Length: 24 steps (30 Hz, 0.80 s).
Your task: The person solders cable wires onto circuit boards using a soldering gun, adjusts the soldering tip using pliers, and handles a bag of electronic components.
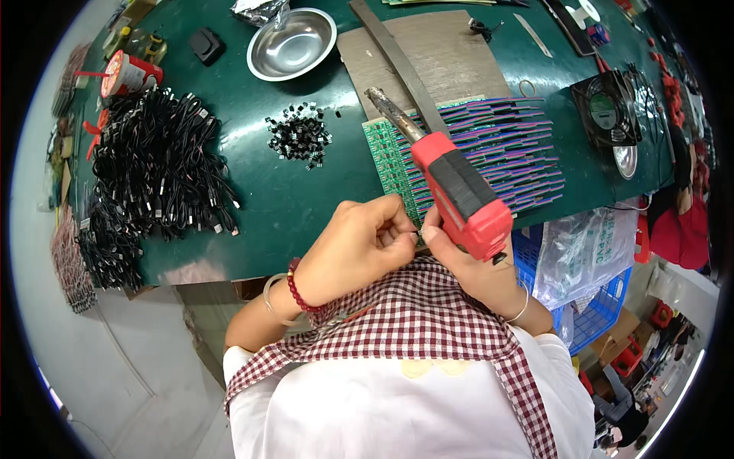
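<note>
My right hand (475, 274) is closed around a red and black soldering gun (463, 191), whose metal tip points up and to the left over the board. The gun's body hides part of that hand. My left hand (359, 243) is pinched shut, fingertips close to those of my right hand at the near edge of the boards; what it grips is too small and hidden to name. Just beyond my hands lies a panel of green circuit boards (388, 157), with rows of blue, pink and black wires (508, 145) running off its right side.
A metal bar (399, 65) lies across a brown board (451, 50). Left of it are a pile of small black connectors (300, 138), a steel bowl (292, 44), bundled black cables (157, 164) and a red cup (131, 75). A fan (604, 109) stands at right, above a blue crate (600, 317).
</note>
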Each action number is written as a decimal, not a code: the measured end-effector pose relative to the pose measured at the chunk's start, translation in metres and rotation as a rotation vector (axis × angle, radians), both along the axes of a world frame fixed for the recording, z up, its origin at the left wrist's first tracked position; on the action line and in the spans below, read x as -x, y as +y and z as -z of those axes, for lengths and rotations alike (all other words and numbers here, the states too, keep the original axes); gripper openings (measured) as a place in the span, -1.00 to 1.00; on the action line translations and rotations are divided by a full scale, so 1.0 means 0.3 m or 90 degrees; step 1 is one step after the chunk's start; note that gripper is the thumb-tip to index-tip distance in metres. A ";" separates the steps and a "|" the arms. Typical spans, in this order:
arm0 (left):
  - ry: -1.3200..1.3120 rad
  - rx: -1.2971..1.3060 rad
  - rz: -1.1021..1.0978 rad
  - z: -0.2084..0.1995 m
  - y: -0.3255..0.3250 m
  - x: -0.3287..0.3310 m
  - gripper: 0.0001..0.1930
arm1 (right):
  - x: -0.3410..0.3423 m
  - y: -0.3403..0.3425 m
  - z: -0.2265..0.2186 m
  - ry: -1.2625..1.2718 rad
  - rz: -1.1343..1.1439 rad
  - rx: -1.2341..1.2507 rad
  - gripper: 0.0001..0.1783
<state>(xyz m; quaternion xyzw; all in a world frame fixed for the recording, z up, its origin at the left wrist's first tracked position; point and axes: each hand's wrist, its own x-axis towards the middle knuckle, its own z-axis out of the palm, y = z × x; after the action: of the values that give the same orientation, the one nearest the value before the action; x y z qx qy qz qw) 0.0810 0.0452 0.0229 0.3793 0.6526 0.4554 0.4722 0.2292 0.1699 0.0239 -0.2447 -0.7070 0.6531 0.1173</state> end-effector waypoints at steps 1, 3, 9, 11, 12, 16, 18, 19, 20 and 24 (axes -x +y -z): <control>-0.169 0.043 -0.033 0.019 0.004 0.021 -0.96 | -0.004 0.002 -0.003 -0.019 0.015 0.008 -0.58; -0.229 0.123 -0.079 0.030 0.029 0.116 -0.92 | -0.018 -0.002 -0.030 -0.014 0.165 0.097 -0.80; -0.299 0.133 -0.104 0.157 0.078 0.301 -0.87 | -0.111 0.064 -0.014 -0.012 0.202 0.063 -0.53; -0.318 0.145 -0.108 0.160 0.101 0.329 -0.89 | -0.127 0.072 0.007 -0.021 0.195 0.084 -0.48; -0.334 0.151 -0.095 0.164 0.111 0.341 -0.89 | -0.138 0.075 0.019 -0.019 0.187 0.087 -0.51; -0.359 0.172 -0.065 0.167 0.130 0.361 -0.91 | -0.135 0.069 0.032 0.018 0.177 0.118 -0.57; -0.362 0.175 -0.058 0.166 0.134 0.366 -0.91 | -0.134 0.064 0.043 0.024 0.173 0.099 -0.57; -0.366 0.184 -0.052 0.163 0.137 0.369 -0.91 | -0.134 0.062 0.049 0.032 0.168 0.080 -0.57; -0.370 0.194 -0.044 0.160 0.140 0.371 -0.91 | -0.136 0.061 0.055 0.031 0.168 0.081 -0.57; -0.374 0.200 -0.034 0.153 0.145 0.379 -0.91 | -0.164 0.062 0.076 -0.047 0.133 0.015 -0.61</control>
<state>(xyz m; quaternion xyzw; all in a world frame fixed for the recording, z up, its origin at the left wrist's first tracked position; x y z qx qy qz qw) -0.0327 0.0887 -0.0229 0.1370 0.5608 0.4511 0.6806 0.2783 0.1886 0.0011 -0.3421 -0.6739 0.6360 0.1556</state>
